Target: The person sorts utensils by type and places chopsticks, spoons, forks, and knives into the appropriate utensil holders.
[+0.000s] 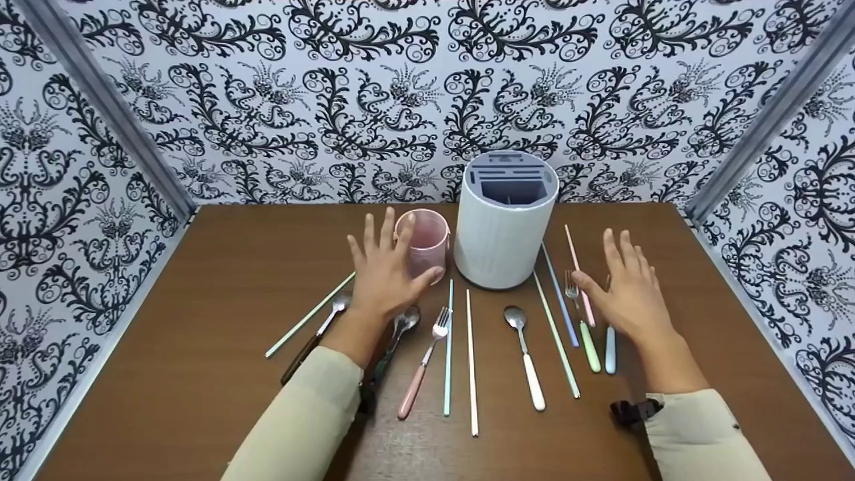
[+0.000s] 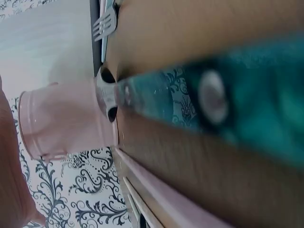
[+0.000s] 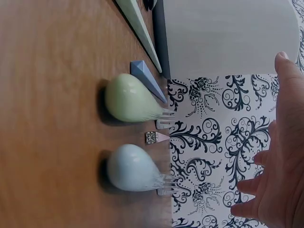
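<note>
1. Left hand is hovering left of centre, fingers wide, empty, partly covering cup.
2. Right hand is hovering centre-right, fingers wide, empty; green fork and blue fork are lying nearby.
3. Spoons, chopsticks are lying lower centre on counter; holder is standing above.
4. Probably pre-grasp; picking would be calling for lowering, pinching a handle.

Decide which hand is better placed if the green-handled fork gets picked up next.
Probably the right hand: empty and open, it hovers close to the green-handled fork, while the left hand is farther off, near the pink bucket.
</note>
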{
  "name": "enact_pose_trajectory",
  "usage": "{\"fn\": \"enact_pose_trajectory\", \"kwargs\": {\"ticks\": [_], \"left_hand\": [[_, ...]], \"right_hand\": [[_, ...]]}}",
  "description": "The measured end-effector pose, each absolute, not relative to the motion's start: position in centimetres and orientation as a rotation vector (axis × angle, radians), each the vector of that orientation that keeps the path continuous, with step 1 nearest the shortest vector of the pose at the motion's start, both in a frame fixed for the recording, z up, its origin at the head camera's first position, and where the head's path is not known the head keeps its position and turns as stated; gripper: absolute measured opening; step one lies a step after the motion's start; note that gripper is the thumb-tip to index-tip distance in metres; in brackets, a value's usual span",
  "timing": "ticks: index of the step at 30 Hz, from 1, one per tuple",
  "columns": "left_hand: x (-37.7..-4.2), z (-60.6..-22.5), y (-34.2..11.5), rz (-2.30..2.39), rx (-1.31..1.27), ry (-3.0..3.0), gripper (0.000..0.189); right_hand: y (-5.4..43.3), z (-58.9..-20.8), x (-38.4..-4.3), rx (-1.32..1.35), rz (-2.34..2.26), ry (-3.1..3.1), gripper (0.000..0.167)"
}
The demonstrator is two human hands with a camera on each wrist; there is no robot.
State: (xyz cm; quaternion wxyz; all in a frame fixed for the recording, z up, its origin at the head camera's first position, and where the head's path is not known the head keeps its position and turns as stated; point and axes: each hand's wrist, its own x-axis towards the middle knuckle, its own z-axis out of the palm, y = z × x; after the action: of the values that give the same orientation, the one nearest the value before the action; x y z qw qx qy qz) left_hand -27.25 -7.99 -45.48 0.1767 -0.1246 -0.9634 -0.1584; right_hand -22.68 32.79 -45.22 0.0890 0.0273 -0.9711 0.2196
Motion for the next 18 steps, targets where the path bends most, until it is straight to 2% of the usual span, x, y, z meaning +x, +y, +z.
{"fn": "enact_pose_trajectory", "kwargs": {"ticks": [18], "left_hand": [[-27.0, -44.4, -3.9, -0.600, -0.453, -2.575, 0.101]], "right_hand": [[33.3, -45.3, -20.9, -0.017, 0.801, -2.927, 0.091]]}}
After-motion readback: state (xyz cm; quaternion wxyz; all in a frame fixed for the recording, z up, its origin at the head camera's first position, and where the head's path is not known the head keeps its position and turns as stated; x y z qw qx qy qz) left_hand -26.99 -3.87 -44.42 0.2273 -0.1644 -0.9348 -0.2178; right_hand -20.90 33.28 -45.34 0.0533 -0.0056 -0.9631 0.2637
